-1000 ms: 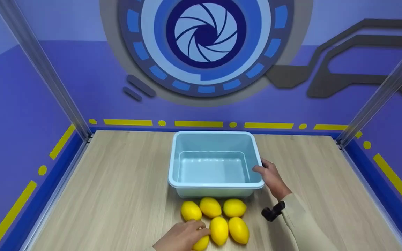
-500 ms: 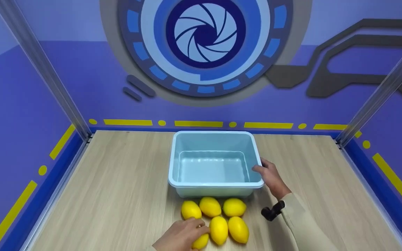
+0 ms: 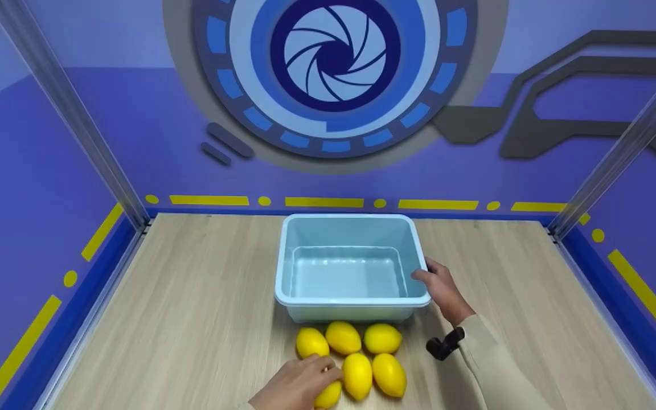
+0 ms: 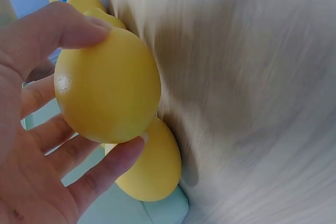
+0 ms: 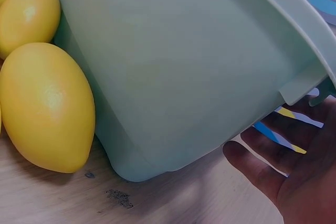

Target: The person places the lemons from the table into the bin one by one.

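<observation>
Several yellow lemons lie in two rows on the wooden table, in front of a pale blue plastic tub [image 3: 356, 302]. My left hand [image 3: 295, 384] holds the front-left lemon [image 3: 329, 395]. In the left wrist view the thumb and fingers are curled round that lemon [image 4: 107, 90], and another lemon [image 4: 152, 166] lies just past it. My right hand [image 3: 445, 290] grips the tub's right rim near its front corner, thumb over the inside. Its fingers [image 5: 257, 169] show spread beside the tub's outer wall in the right wrist view; the thumb is hidden there.
The wooden table [image 3: 191, 307] meets a printed blue-purple back wall [image 3: 191, 171] close behind the tub. Side walls with metal corner posts stand left and right. A small black device [image 3: 446, 345] is strapped at the right wrist.
</observation>
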The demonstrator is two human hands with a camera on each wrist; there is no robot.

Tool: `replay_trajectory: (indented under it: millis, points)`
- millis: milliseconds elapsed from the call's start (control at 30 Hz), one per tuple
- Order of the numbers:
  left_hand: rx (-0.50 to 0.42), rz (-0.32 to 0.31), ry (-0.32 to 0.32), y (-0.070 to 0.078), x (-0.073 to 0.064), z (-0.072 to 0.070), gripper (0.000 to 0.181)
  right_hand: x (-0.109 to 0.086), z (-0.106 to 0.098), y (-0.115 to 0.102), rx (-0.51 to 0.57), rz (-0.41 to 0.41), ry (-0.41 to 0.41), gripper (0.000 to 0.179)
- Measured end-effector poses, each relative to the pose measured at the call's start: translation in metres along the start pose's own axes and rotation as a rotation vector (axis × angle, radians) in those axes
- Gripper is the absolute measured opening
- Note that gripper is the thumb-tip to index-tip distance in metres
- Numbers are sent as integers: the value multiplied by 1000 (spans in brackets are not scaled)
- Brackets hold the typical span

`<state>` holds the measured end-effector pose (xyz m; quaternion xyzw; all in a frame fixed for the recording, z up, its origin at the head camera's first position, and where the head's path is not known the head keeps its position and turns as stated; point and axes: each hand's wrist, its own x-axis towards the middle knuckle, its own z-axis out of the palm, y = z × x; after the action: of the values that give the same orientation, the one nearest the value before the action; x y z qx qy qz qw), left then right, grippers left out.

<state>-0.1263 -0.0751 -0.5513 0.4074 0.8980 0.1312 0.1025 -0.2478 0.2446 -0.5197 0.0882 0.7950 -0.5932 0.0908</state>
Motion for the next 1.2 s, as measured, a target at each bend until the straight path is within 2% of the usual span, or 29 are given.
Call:
replay_trajectory:
  millis: [267, 500, 733, 833, 1067, 1200]
  points:
    - [40, -5, 20, 2, 0, -2, 43, 5, -1, 3, -21, 15, 8, 63]
    - [36, -8, 22, 2, 0, -8, 50, 4, -1, 3, -24, 24, 6, 64]
    - [-1, -53, 0, 3, -1, -13, 55, 4, -1, 3, -16, 14, 1, 65]
    - [6, -55, 13, 3, -1, -14, 55, 3, -1, 3, -15, 6, 1, 64]
    - [35, -17, 86, 2, -1, -15, 55, 3, 0, 5, 12, -6, -6, 63]
    - [21, -23, 77, 2, -1, -16, 56, 3, 0, 4, 5, -1, -6, 63]
